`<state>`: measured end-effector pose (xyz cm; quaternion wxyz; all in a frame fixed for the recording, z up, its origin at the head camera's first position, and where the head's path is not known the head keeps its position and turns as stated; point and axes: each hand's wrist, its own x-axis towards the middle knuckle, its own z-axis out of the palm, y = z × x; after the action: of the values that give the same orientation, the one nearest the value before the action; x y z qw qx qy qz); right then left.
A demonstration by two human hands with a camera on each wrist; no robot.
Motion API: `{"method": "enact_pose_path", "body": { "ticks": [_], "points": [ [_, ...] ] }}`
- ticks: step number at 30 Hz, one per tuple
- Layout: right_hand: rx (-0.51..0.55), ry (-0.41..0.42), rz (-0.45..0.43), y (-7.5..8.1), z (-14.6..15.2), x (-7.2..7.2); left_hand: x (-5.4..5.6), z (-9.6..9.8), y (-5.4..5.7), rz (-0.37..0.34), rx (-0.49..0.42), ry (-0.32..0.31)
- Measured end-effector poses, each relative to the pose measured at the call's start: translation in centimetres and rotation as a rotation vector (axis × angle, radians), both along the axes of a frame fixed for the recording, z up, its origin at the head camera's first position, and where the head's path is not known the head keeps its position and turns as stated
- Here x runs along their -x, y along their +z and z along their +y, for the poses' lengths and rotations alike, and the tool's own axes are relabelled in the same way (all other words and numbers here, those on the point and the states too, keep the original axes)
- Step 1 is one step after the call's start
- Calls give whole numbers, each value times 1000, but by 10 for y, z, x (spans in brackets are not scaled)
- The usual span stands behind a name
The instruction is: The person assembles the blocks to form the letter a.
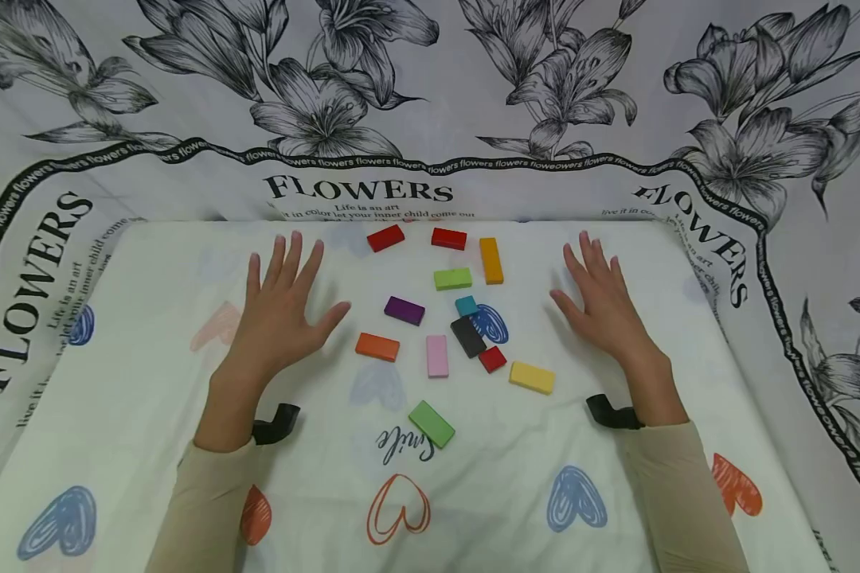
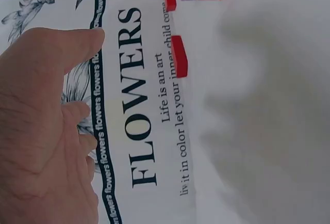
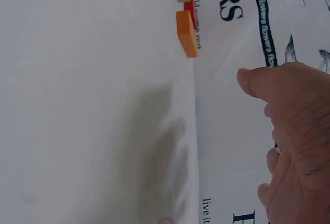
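Note:
Several small coloured blocks lie scattered between the hands in the head view. My left hand, fingers spread and palm down, is left of them, nearest the orange block and the purple block. On the other side my right hand has its fingers extended and holds nothing, nearest the yellow block and the amber block. A black block touches or nearly touches a teal block and a small red block. A pink block and a green block lie nearer the person.
Two red blocks lie near the far table edge, with a light green block just below. White cloth printed with hearts covers the table. Behind hangs a flower-printed fabric. Black straps sit at both wrists.

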<state>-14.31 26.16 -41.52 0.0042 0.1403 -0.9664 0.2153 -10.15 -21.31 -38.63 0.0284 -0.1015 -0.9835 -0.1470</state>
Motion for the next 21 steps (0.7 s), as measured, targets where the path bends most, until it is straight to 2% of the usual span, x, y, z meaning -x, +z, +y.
{"method": "enact_pose_path", "body": {
  "ticks": [12, 21],
  "points": [
    [54, 52, 1, -2, -16, 2, 4, 30, -8, -13, -8, -91],
    [47, 93, -58, 2, -32, 8, 12, 54, -3, -53, -34, -144]
  ]
}}
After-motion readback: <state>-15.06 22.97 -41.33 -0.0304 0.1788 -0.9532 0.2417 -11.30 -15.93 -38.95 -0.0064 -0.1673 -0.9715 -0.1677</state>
